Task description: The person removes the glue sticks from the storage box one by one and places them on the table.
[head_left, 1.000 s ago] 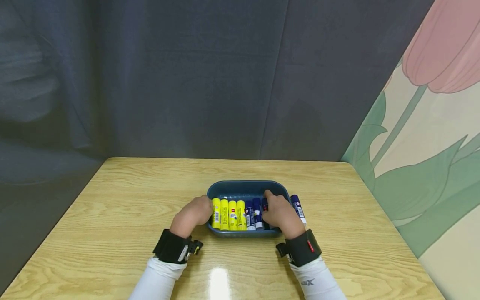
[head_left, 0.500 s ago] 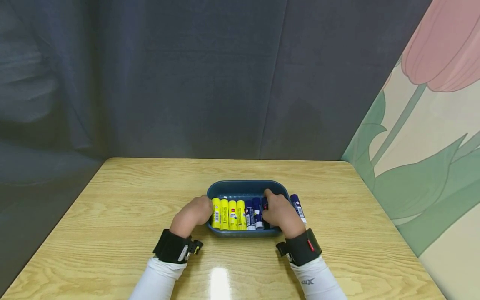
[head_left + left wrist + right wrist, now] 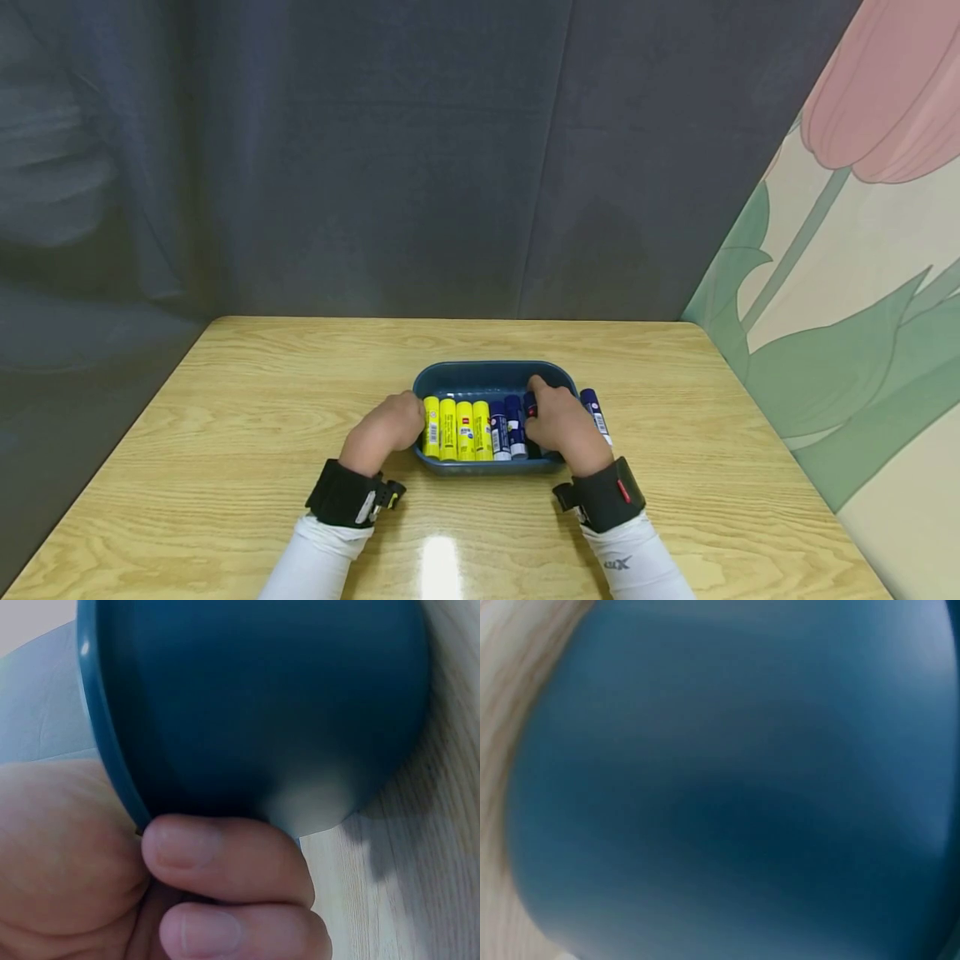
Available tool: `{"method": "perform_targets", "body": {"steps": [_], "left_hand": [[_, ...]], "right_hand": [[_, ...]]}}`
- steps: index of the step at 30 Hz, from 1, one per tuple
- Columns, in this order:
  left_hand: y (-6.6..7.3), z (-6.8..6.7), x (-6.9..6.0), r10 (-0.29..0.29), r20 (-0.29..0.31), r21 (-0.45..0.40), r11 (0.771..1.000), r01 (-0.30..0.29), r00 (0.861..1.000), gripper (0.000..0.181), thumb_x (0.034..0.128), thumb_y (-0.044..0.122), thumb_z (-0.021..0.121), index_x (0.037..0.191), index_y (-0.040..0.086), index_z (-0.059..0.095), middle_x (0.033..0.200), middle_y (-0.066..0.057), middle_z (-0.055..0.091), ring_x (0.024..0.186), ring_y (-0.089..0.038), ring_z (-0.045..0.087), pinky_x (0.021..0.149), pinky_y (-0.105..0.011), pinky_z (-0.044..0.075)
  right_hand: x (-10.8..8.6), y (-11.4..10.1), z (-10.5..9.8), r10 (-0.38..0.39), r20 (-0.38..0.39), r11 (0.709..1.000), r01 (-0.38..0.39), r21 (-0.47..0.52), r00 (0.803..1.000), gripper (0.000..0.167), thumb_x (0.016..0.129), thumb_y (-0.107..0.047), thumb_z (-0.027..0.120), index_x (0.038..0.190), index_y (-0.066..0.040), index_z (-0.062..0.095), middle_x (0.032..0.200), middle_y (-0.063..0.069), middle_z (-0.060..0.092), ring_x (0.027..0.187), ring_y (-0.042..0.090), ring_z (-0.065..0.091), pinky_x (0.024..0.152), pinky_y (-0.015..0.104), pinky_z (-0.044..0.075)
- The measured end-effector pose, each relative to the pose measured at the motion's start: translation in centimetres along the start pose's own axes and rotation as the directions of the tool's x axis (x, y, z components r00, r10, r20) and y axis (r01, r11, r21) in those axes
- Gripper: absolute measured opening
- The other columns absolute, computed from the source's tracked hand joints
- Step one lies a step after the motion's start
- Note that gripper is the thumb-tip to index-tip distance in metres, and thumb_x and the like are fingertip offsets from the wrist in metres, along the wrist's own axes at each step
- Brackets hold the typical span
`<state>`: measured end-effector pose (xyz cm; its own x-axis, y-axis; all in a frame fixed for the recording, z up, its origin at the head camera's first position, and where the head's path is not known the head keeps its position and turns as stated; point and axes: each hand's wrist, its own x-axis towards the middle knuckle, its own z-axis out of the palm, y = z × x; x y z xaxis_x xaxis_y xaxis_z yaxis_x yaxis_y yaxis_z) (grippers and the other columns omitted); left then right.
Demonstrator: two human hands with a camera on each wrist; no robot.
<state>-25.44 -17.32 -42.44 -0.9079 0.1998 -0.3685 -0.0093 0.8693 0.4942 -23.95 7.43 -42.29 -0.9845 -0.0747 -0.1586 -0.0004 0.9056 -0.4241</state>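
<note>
A dark blue plastic tray [image 3: 495,468] sits mid-table with yellow glue sticks [image 3: 465,431] in a row on its left and navy glue sticks [image 3: 515,427] beside them. My left hand [image 3: 386,427] grips the tray's left end; the left wrist view has its fingers [image 3: 225,859] curled under the rim. Inside the tray's right part, my right hand [image 3: 562,427] holds a navy glue stick [image 3: 530,405] that is mostly covered by the hand. The right wrist view has only the tray's outer wall [image 3: 727,780], with no fingers in it.
Another navy glue stick [image 3: 595,414] leans or lies just outside the tray's right end; its lower end is behind the wrist. Light wood table [image 3: 300,358] surrounds the tray. A dark grey cloth [image 3: 375,167] hangs behind, and a flower-patterned wall [image 3: 847,333] stands at right.
Almost nothing differs. Both hands keep their places at the tray, and the glue sticks stay in the same row. Only the head view shifts very slightly.
</note>
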Motion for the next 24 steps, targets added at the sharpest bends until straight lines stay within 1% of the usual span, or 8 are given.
{"method": "perform_targets", "body": {"steps": [10,15,20,24], "left_hand": [[0.02,0.07,-0.1,0.008,-0.006,-0.008,1.0,-0.008,1.0,0.024,0.1073,0.011,0.035,0.106,-0.002,0.055,0.076,-0.008,0.047,0.061,-0.019,0.045,0.054,-0.028,0.037],[-0.01,0.05,-0.13,0.014,-0.005,-0.012,1.0,-0.014,1.0,0.025,0.1074,0.011,0.034,0.105,-0.002,0.055,0.076,-0.008,0.047,0.062,-0.019,0.045,0.055,-0.028,0.037],[-0.04,0.0,-0.15,0.024,-0.008,-0.001,1.0,-0.024,1.0,0.026,0.1074,0.011,0.034,0.11,-0.004,0.055,0.078,-0.01,0.049,0.063,-0.02,0.047,0.055,-0.028,0.038],[-0.06,0.03,-0.09,0.023,-0.007,0.006,1.0,-0.023,1.0,0.027,0.1076,0.012,0.034,0.113,-0.005,0.054,0.079,-0.01,0.05,0.064,-0.02,0.048,0.055,-0.028,0.038]], "right_hand": [[-0.34,-0.14,-0.3,-0.002,-0.011,1.0,0.002,0.014,1.0,0.057,0.087,-0.004,0.062,0.142,-0.006,0.047,0.066,0.008,0.053,0.051,0.019,0.05,0.049,0.03,0.038],[-0.42,-0.23,-0.39,-0.004,-0.019,1.0,0.004,0.012,1.0,0.057,0.087,-0.004,0.062,0.142,-0.006,0.047,0.064,0.006,0.051,0.05,0.018,0.048,0.048,0.03,0.037],[-0.46,-0.31,-0.44,-0.01,-0.022,1.0,0.011,0.021,1.0,0.057,0.087,-0.003,0.06,0.142,-0.007,0.047,0.059,0.004,0.045,0.046,0.016,0.041,0.046,0.029,0.032],[-0.48,-0.39,-0.54,-0.009,-0.025,1.0,0.009,0.012,1.0,0.057,0.087,-0.003,0.061,0.142,-0.007,0.047,0.062,0.005,0.048,0.048,0.017,0.044,0.047,0.029,0.034]]}}
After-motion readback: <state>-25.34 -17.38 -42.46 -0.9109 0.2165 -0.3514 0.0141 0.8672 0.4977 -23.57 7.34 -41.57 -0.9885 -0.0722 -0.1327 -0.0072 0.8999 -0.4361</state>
